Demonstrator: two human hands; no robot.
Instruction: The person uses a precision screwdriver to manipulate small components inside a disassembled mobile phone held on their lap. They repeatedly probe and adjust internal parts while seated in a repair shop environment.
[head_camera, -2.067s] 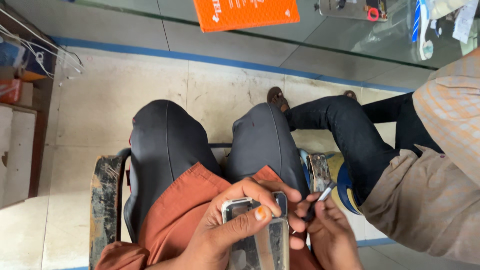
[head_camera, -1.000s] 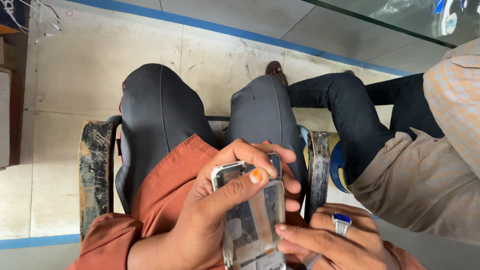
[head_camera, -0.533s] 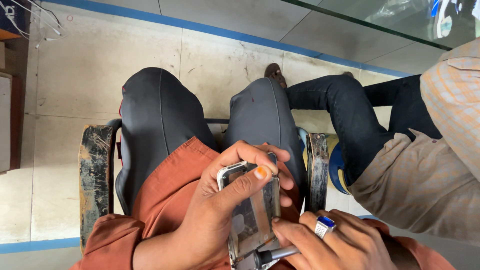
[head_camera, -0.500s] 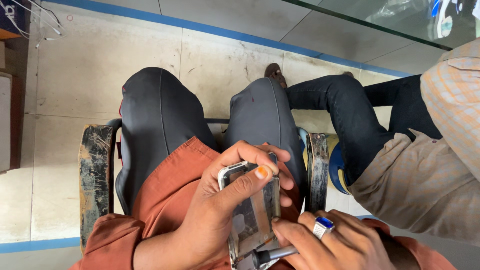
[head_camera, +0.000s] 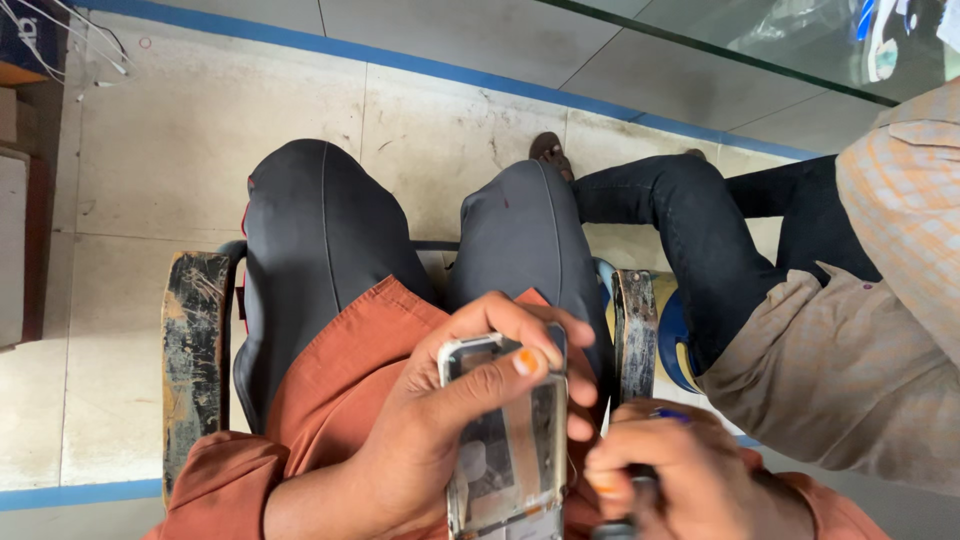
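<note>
**Opened phone steadied over the lap while a tool is worked at its lower edge**

An opened mobile phone, its back cover off and its inner parts exposed, is held upright over the lap, above the orange garment and the grey trousers. It is clamped by the left hand: the thumb, with its orange-painted nail, is pressed across the upper face, and the fingers are wrapped round the far side. The right hand is closed on a thin dark tool just beside the phone's lower right edge; the tip is hidden and blurred, so contact cannot be confirmed.

For this step to go well, the phone is best kept still by the left-hand clamp, with the thumb kept clear of the exposed parts. The tool is best guided in short, light strokes, with the right hand braced against the phone's edge. A slip towards the fragile internals is the likely risk.

A second person in dark jeans is seated close at the right, beside the worn chair arm.
</note>
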